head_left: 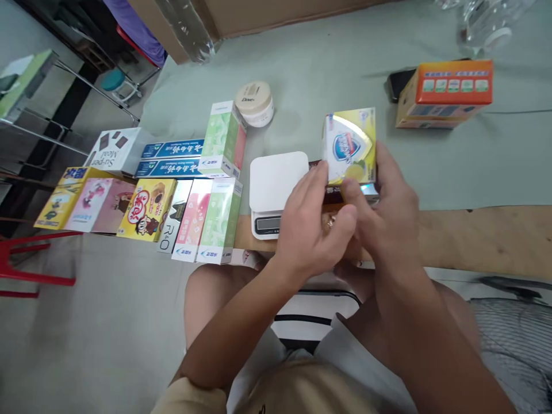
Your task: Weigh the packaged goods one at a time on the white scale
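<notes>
A yellow and white soap box [350, 144] with a blue shield logo is between my two hands, just right of a white kitchen scale [278, 184]. My right hand [386, 207] grips its right side and lower edge, fingers behind it and thumb in front. The fingertips of my left hand [308, 221] press against its lower left edge, fingers held together. Beneath the soap box a dark box [334, 194] shows in part; most of it is hidden by the hands. The scale has a small dark display at its near edge, beside my left hand.
Left of the scale stand several cartons, including a green and white box [219, 218], blue toothpaste boxes [168, 168] and a yellow snack box [146, 210]. A Dove jar [254, 103] is behind them. An orange box [446, 95] and clear plastic bottles [487, 26] are at right.
</notes>
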{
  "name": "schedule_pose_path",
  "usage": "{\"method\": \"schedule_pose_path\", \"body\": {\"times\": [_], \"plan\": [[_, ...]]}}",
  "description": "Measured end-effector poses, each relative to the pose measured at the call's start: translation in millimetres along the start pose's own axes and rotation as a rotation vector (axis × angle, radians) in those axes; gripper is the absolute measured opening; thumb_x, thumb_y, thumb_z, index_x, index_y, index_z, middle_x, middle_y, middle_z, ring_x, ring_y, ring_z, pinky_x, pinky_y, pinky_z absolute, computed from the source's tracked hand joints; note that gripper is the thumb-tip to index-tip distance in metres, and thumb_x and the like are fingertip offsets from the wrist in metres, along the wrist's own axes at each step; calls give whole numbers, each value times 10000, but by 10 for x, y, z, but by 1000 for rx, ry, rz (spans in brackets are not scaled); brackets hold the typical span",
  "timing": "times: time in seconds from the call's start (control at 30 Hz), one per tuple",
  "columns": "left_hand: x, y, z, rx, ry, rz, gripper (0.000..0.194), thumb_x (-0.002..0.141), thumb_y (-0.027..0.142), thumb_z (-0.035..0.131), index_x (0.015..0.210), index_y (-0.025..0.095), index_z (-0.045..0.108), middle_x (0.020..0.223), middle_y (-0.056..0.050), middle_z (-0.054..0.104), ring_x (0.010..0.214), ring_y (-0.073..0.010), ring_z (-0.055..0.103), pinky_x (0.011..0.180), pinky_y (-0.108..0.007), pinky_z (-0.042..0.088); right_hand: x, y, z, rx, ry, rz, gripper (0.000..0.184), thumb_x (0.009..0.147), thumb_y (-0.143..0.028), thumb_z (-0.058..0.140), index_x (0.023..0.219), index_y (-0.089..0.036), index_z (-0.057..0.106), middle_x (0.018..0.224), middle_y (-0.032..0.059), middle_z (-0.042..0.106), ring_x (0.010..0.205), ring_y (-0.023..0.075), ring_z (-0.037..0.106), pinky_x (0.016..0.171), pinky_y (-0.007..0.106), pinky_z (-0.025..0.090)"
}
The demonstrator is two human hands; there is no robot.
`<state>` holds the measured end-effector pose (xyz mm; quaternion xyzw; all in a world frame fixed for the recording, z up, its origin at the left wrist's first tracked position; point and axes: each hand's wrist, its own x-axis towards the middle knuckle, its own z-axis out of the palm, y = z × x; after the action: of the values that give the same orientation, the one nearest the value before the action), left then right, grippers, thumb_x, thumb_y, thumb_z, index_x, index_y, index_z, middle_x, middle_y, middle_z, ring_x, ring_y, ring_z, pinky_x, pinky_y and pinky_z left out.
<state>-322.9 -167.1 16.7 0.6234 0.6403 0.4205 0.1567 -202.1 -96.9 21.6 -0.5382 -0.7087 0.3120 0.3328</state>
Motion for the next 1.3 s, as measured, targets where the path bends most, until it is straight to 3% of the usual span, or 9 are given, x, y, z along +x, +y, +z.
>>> {"method": "schedule_pose_path", "body": {"times": [0.17, 0.33, 0.47, 0.6, 0.7, 0.9, 1.0, 1.13, 1.3], "plan": [[-279, -300, -395, 73, 105, -104, 605, 1080, 574, 322, 1443, 141, 539, 1415, -180, 681, 1327, -308, 641, 1162, -507, 480, -163, -203, 480, -79, -197, -78, 699, 969, -507, 514, 1583, -179, 450, 1413, 158, 692, 1241, 374, 685, 997, 522, 584], [-402, -602, -492, 55, 102, -187, 606, 1076, 574, 318, 1410, 133, 565, 1375, -190, 694, 1305, -300, 644, 1203, -531, 435, -225, -259, 793, -181, -188, -150, 657, 974, -517, 498, 1503, -128, 534, 1324, 202, 726, 1197, 379, 697, 1102, 584, 518], [-479, -768, -459, 27, 198, -189, 650, 1064, 609, 350, 1501, 143, 474, 1591, -214, 501, 1518, -319, 457, 1276, -528, 359, -241, -258, 700, -249, -130, -213, 591, 968, -497, 533, 1462, -175, 578, 1377, 178, 706, 1286, 373, 665, 1137, 613, 498], [-531, -845, -380, -79, 229, -368, 772, 1047, 640, 383, 1632, 148, 279, 1712, -239, 320, 1616, -367, 310, 1315, -573, 289, -200, -170, 549, -319, -54, -234, 545, 982, -491, 526, 1430, -193, 612, 1473, 174, 653, 1416, 370, 590, 1193, 647, 449], [-524, -861, -320, -151, 205, -414, 818, 1043, 668, 352, 1647, 127, 246, 1707, -254, 339, 1601, -374, 350, 1304, -580, 316, -173, -116, 508, -323, -41, -247, 536, 981, -488, 515, 1400, -176, 636, 1487, 182, 644, 1447, 369, 570, 1228, 668, 404], [-431, -858, -246, -98, 168, -391, 951, 971, 806, 303, 1625, 116, 286, 1648, -259, 441, 1532, -400, 455, 1251, -590, 380, -173, -159, 499, -233, -129, -296, 426, 941, -389, 568, 1328, -243, 672, 1390, 131, 715, 1431, 367, 588, 1171, 651, 479], [-374, -845, -245, -26, 103, -383, 1067, 907, 882, 296, 1614, 83, 287, 1626, -274, 464, 1515, -429, 460, 1251, -648, 334, -174, -153, 495, -236, -113, -333, 346, 943, -372, 573, 1247, -259, 691, 1332, 104, 745, 1407, 370, 606, 1176, 660, 468], [-327, -869, -268, -25, -2, -371, 1022, 904, 864, 349, 1622, 138, 293, 1648, -231, 459, 1520, -416, 454, 1278, -667, 260, -155, -113, 493, -254, -70, -354, 269, 940, -368, 572, 1158, -263, 691, 1235, 94, 771, 1354, 362, 641, 1146, 643, 494], [-335, -907, -252, -41, 86, -249, 950, 935, 814, 393, 1614, 156, 304, 1672, -247, 410, 1556, -415, 409, 1281, -643, 280, -104, -93, 436, -221, -59, -352, 365, 905, -387, 615, 1231, -229, 660, 1315, 152, 713, 1321, 360, 641, 1120, 611, 514]]}}
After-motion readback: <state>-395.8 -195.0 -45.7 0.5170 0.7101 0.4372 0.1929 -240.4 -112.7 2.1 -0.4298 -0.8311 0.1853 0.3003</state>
